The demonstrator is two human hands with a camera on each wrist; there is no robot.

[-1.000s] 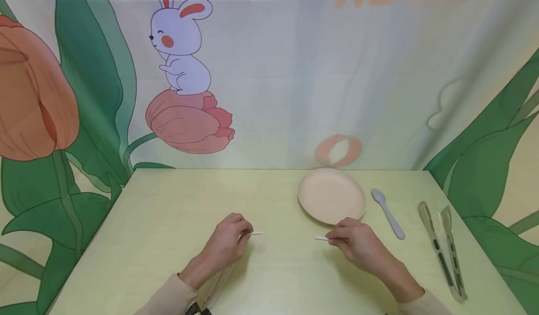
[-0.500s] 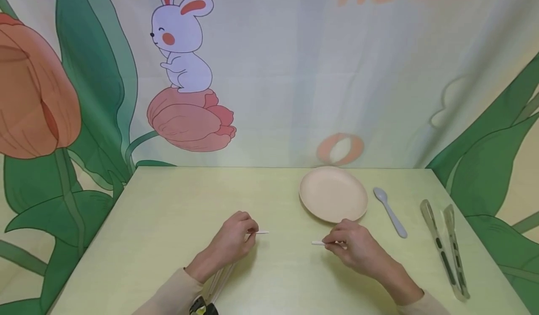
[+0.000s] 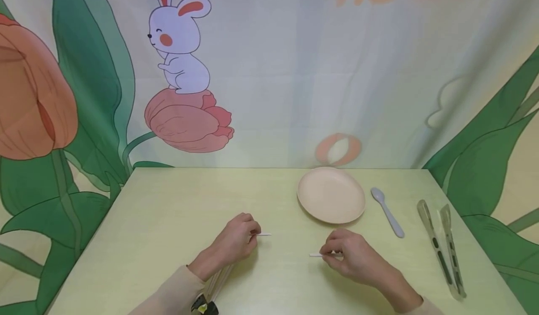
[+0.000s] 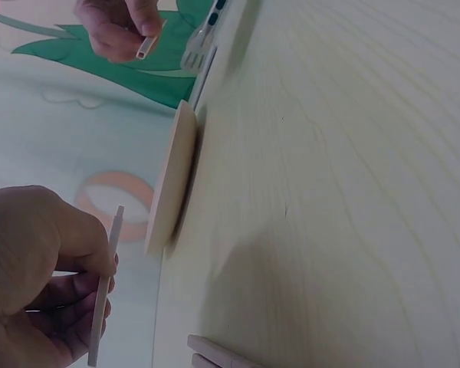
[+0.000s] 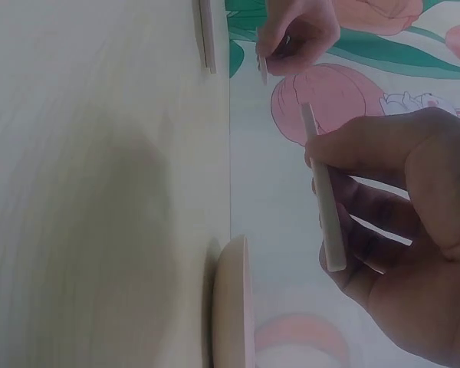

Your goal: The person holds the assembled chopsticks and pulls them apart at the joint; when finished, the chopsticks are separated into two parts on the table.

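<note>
My left hand (image 3: 236, 242) pinches a short, slim pale stick (image 4: 101, 307) between thumb and fingers; one end is stepped down narrower. Across from it, my right hand (image 3: 358, 259) holds a similar pale stick (image 5: 331, 222), its tip pointing toward the left hand. Both sticks are raised over the table, with a wide gap between their tips in the head view. Under my left forearm lie several long pale sticks (image 3: 220, 280), partly hidden by the wrist. Their ends (image 4: 215, 353) show at the bottom of the left wrist view.
Beyond my right hand, a round beige plate (image 3: 331, 195) stands near the table's back edge. A grey spoon (image 3: 388, 214) lies right of it, and a pair of tongs (image 3: 442, 252) further right. Behind the table (image 3: 202, 188) hangs a printed curtain (image 3: 269, 71).
My right hand has come nearer to me and slightly left, away from the plate's rim. The left hand has shifted a little to the right. Both keep their sticks.
</note>
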